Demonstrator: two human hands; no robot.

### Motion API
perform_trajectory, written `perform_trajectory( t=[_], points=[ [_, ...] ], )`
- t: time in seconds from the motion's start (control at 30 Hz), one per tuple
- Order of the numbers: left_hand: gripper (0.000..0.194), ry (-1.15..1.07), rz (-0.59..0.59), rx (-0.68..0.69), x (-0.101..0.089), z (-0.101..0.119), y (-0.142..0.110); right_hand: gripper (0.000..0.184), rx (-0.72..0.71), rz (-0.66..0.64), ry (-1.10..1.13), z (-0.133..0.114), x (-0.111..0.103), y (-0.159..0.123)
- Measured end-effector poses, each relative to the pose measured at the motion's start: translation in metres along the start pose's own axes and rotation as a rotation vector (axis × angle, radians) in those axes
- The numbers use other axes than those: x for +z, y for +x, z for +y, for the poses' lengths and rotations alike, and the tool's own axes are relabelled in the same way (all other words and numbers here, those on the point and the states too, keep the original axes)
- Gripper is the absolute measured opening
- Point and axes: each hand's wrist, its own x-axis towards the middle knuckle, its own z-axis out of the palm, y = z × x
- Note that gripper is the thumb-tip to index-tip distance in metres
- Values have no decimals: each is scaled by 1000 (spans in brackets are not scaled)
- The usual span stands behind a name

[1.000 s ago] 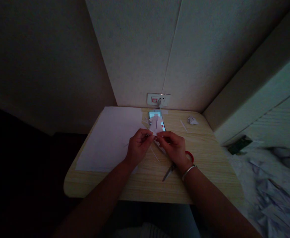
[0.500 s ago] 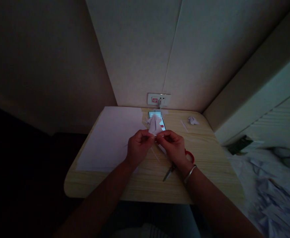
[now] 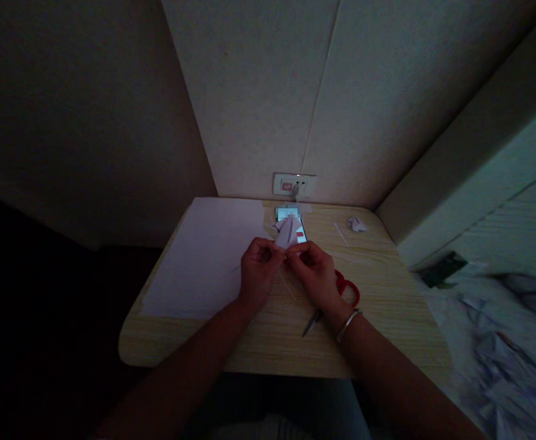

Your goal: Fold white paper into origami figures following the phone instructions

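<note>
Between my two hands is a small folded piece of white paper (image 3: 287, 234), its wider creased part pointing away from me. My left hand (image 3: 259, 269) pinches its near left edge with thumb and forefinger. From the other side my right hand (image 3: 313, 273) pinches the near right edge, fingertips almost touching those of the left. Behind the paper a lit phone (image 3: 301, 232) lies on the table, partly covered by it. Scissors with red handles (image 3: 350, 293) lie beneath my right wrist, which hides their middle.
A stack of white paper sheets (image 3: 203, 256) covers the left of the wooden table (image 3: 387, 305). Thin paper strips (image 3: 341, 233) and a crumpled folded paper (image 3: 357, 224) lie at the back right. A wall socket (image 3: 294, 184) with a plug is behind. Blurred papers (image 3: 515, 379) lie lower right.
My right hand has shifted slightly left, so more of the scissors' red handles shows. The folded paper has tilted a little between the fingertips; both hands keep their pinch.
</note>
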Motion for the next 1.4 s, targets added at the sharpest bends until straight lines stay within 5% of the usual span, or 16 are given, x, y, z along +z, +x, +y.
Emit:
perform_trajectory(
  t=[0.3, 0.53, 0.7, 1.0, 1.4],
  points=[
    [20, -16, 78, -34, 3, -2, -3, 25, -58, 67, 198, 0, 11, 0],
    [30, -149, -19, -137, 2, -6, 0, 34, -70, 75, 145, 1, 6, 2],
    [28, -46, -24, -193, -4, -5, 5, 45, -113, 91, 107, 1, -2, 7],
    [27, 51, -131, -296, -10, -3, 8, 47, -74, 22, 48, 2, -10, 10],
    [25, -45, -50, -290, -6, -5, 6, 39, 25, 72, 166, 5, -7, 14]
  ],
)
